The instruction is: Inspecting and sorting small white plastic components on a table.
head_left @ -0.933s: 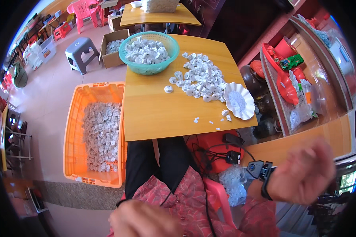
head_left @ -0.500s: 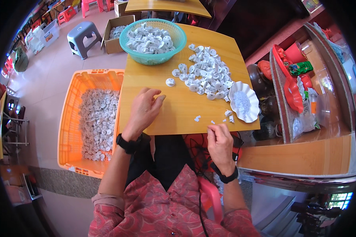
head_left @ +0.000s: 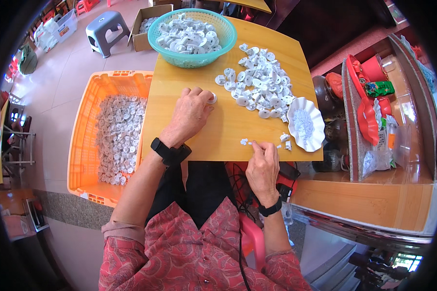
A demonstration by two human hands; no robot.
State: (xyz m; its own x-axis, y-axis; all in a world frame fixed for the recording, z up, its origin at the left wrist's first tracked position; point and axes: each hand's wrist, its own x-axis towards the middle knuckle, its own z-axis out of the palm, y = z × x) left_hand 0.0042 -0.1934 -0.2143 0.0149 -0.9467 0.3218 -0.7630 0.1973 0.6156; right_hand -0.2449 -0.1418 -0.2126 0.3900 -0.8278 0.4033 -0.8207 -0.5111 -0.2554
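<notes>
Left hand [head_left: 192, 112] reached disc [head_left: 212, 99], open tabletop [head_left: 228, 123] alongside

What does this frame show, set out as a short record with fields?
Left hand: fingertips at a lone white part; hold unclear
Right hand: at near edge of table, beside small white bits; hold unclear
On table: white pile, teal basket of white parts, scalloped dish of white fragments
Left of table: orange crate holding whitish pieces
</notes>
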